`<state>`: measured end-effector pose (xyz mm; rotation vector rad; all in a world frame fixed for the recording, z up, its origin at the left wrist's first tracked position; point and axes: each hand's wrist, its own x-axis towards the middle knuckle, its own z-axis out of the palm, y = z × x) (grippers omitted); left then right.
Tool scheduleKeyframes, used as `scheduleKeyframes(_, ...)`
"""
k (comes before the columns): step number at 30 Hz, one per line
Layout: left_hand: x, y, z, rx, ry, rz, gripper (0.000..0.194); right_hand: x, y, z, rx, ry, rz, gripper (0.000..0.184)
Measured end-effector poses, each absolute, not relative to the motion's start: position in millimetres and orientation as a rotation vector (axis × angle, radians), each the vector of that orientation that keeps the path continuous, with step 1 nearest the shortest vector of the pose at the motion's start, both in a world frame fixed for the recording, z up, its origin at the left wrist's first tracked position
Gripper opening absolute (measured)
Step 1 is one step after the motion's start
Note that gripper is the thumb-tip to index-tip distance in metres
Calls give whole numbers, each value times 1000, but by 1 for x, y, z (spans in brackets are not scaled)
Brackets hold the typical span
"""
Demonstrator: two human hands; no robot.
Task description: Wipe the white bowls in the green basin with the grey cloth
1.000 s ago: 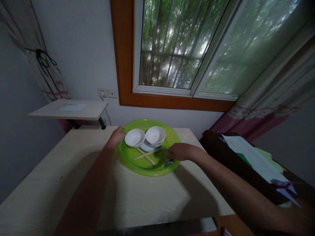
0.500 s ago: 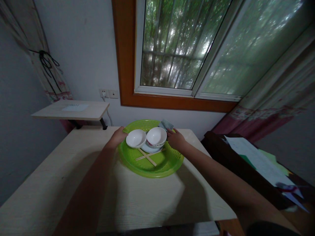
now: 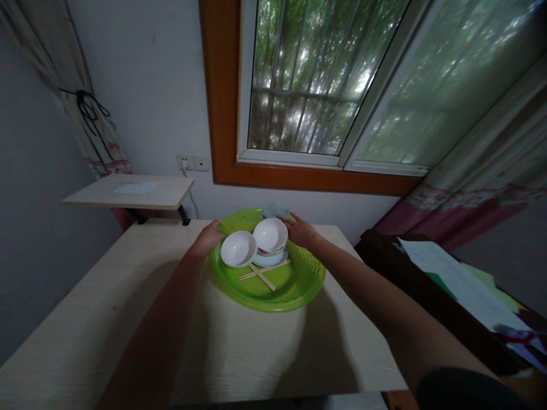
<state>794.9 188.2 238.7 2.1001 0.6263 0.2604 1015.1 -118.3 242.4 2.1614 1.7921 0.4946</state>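
Observation:
A round green plastic tray [image 3: 305, 287] is on the pale wooden table. My left hand [image 3: 209, 238] grips its left rim. My right hand [image 3: 300, 230] holds a grey-blue cloth [image 3: 274, 210] at the tray's far rim, its fingers just behind the stacked bowls; the fingertips are partly hidden. In the tray are a white bowl [image 3: 238, 249] on the left and stacked white bowls [image 3: 270, 234] on the right. The stack rests on a small white plate [image 3: 271, 260]. Crossed wooden chopsticks [image 3: 265, 277] lie in front of them.
A small raised shelf [image 3: 160, 196] with a paper on it stands at the table's back left. The wall and window frame [image 3: 307, 176] are behind. To the right, dark furniture [image 3: 384, 265] carries papers and a folder.
My right hand has moved left with the cloth along the tray's far rim, toward the stacked bowls. The left bowl sits slightly nearer and lower in view. My left hand keeps its grip.

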Motion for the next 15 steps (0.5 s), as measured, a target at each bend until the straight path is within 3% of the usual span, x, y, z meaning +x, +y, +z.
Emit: scheduleKeyframes(15,797,188,239,2182,654,257,25,1020,-103,224,2090,1805,558,47)
